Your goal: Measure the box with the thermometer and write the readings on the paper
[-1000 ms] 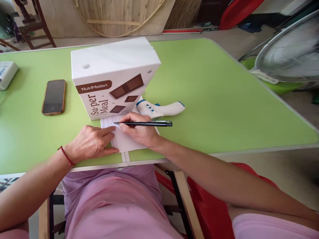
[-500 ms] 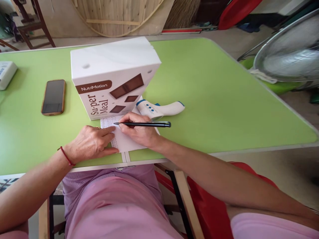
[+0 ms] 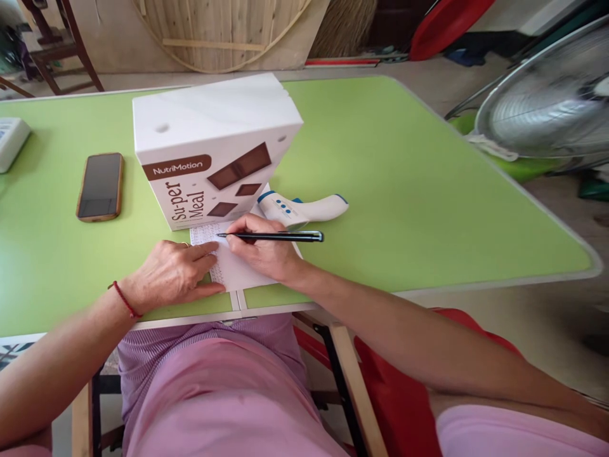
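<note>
My right hand (image 3: 266,247) is closed around a black pen (image 3: 280,236), whose tip rests at the written part of a white sheet of paper (image 3: 242,270). Small handwriting covers the sheet's left side. My left hand (image 3: 178,270) lies with fingers outstretched on the paper's left edge, holding nothing. Just beyond the paper stands a white NutriMotion box (image 3: 214,158), hiding the sheet's far part. A white and blue infrared thermometer (image 3: 304,209) lies beyond my right hand, beside the box.
The green table (image 3: 404,190) carries a phone (image 3: 101,187) left of the box and a white object (image 3: 12,143) at the far left edge. A large fan (image 3: 552,95) stands off the table's right end. A wooden chair (image 3: 61,47) is at the back left.
The whole view has shifted slightly. Both hands, the pen and the paper keep nearly the same places relative to each other.
</note>
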Demonstrator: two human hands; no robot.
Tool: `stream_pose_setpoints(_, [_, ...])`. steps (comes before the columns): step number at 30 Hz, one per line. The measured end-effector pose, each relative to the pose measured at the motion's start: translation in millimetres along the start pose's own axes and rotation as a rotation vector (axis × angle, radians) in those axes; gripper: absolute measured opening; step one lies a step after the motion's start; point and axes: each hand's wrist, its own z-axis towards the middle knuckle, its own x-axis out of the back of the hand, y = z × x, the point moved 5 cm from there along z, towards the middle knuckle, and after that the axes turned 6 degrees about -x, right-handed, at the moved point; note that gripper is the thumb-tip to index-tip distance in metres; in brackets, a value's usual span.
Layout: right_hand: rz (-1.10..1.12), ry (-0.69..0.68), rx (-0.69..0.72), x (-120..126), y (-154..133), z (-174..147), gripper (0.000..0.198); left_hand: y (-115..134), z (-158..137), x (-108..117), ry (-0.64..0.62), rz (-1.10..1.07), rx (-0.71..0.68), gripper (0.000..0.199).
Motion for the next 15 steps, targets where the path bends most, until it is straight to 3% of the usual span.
stream_pose_setpoints(15, [0.093, -0.014, 0.004, 0.3, -3.3, 0.4, 0.008, 0.2, 1.6, 2.4, 0.018, -0.003, 0.000, 0.054])
